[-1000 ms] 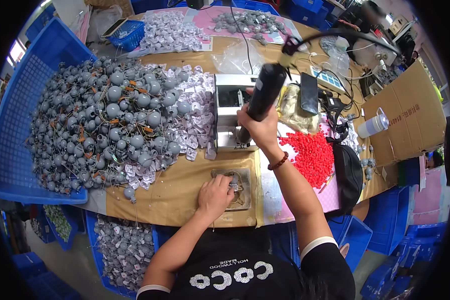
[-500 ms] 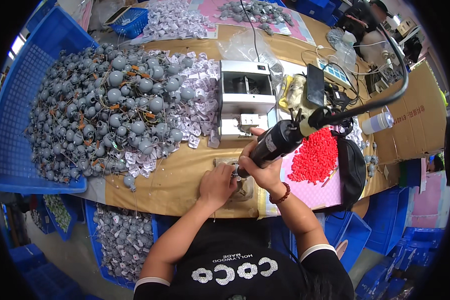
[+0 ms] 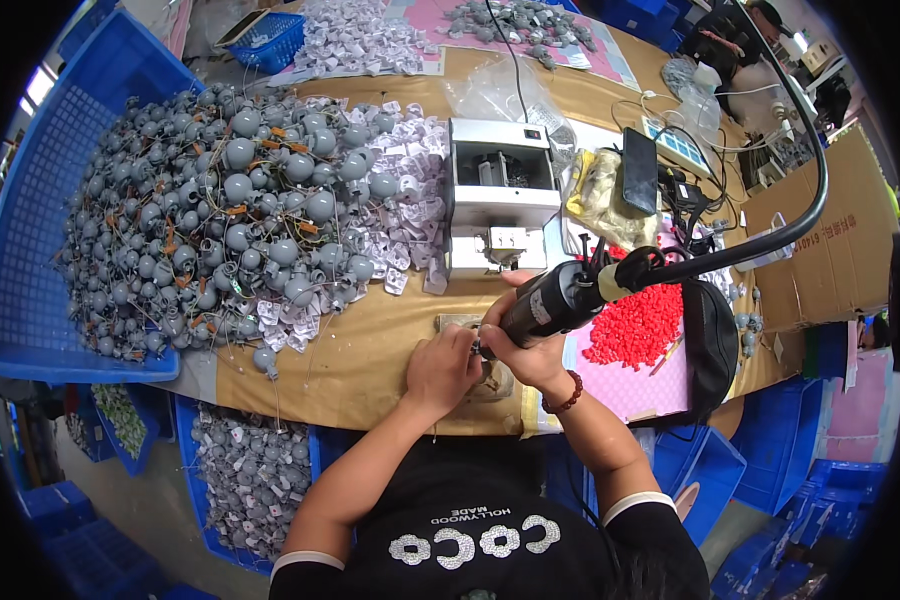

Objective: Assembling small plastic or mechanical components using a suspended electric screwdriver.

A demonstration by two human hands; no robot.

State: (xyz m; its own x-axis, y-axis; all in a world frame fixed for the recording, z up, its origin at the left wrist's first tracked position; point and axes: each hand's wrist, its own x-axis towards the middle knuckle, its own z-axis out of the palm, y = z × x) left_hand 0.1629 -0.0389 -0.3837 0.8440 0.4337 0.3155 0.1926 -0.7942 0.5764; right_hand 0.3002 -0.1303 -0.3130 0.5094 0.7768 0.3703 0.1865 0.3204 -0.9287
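Your right hand (image 3: 530,345) grips the black power driver (image 3: 555,300) over the small part your left hand (image 3: 440,370) pinches, while the grey heap (image 3: 220,230) on the bench (image 3: 360,360) looks largely unworked.

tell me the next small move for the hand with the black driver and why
Probably press the black power screwdriver straight down. The right hand has its tip at the small part on the fixture, and the left hand is steadying that part beside it.
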